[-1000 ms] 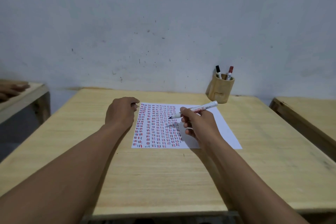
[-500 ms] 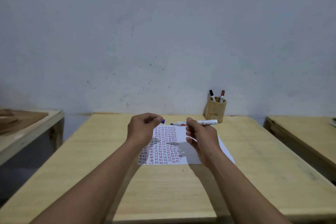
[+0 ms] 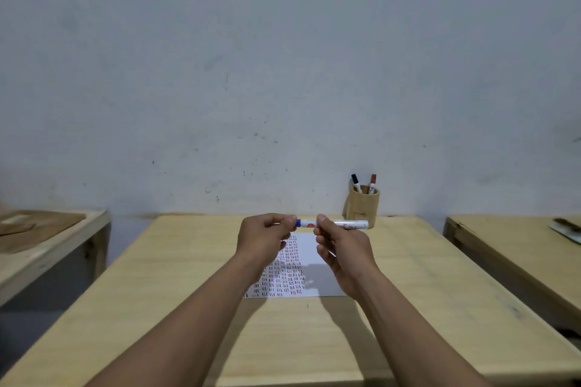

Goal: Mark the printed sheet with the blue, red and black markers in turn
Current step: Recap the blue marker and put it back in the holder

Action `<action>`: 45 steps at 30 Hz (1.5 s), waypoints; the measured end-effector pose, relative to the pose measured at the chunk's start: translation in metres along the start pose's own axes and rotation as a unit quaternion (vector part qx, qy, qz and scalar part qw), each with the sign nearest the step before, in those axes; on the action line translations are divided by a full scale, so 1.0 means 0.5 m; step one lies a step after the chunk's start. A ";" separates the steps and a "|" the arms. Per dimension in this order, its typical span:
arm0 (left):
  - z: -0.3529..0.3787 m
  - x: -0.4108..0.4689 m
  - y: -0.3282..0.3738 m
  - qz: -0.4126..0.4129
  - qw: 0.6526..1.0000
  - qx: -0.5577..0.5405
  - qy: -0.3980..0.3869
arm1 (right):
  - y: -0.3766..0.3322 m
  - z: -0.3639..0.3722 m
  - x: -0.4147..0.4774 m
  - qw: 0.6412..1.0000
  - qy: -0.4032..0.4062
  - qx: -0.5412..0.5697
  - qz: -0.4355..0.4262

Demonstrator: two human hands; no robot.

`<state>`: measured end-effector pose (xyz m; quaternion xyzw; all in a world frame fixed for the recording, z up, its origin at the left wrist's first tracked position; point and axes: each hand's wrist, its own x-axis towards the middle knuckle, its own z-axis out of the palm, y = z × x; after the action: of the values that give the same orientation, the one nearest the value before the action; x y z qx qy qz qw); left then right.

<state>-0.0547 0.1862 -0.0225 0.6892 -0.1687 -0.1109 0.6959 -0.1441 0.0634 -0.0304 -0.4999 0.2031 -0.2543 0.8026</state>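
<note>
Blue marker (image 3: 333, 224), horizontal above printed sheet (image 3: 306, 251), right hand (image 3: 341, 248) gripping barrel, left hand (image 3: 267, 237) pinching its blue cap end.

A plain classroom-like room: bare wooden desks (image 3: 408, 276) in a row against a scuffed wall (image 3: 283, 72).

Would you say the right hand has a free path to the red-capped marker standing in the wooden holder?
Probably not yet: the right hand holds the blue-capped white marker, though nothing blocks the red-capped marker.
</note>
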 end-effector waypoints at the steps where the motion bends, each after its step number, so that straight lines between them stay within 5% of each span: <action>1: 0.002 -0.002 0.003 0.001 1.000 -0.009 0.002 | 0.001 0.000 -0.001 1.000 0.001 0.016 0.008; 9: 0.022 -0.012 0.020 0.078 0.996 0.045 0.021 | -0.010 0.033 0.005 0.989 0.128 0.075 -0.016; 15: 0.042 -0.006 0.054 0.136 0.985 0.100 0.038 | -0.037 0.017 -0.002 0.976 0.084 -0.184 -0.086; 22: 0.101 0.031 0.094 0.207 0.957 0.201 -0.013 | -0.081 -0.050 0.012 0.819 0.028 -0.542 -0.183; 26: 0.154 0.065 0.091 0.205 0.955 0.211 -0.036 | -0.112 -0.092 0.058 0.791 0.045 -0.577 -0.199; 45: 0.373 0.319 -0.083 0.089 0.943 0.305 -0.102 | -0.247 -0.178 0.385 0.819 0.124 -0.490 -0.272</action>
<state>0.0225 -0.0485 -0.0518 0.8355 -0.3250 -0.0619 0.4387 -0.0692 -0.1622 0.0306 -0.8265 0.2546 -0.3885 0.3179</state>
